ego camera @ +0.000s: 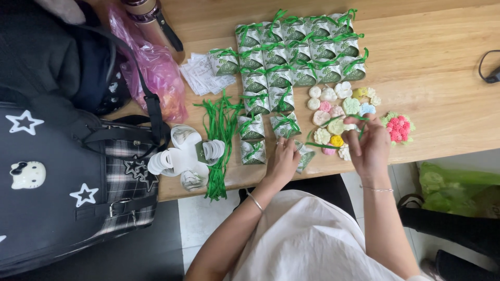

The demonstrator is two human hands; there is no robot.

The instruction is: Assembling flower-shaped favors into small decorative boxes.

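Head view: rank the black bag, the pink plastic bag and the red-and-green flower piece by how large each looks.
1. Black bag, largest, though nearer the camera.
2. Pink plastic bag.
3. Red-and-green flower piece, smallest, just beyond the right hand.

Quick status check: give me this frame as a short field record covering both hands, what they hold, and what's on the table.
left hand: pressing down a small green-and-white paper gift box at the table edge
right hand: pulling a thin green ribbon taut
finished boxes: ribbon-tied, in rows behind the hands
loose green ribbons: pile left of boxes
pastel flower-shaped sweets: by the right hand
surface: light wooden table
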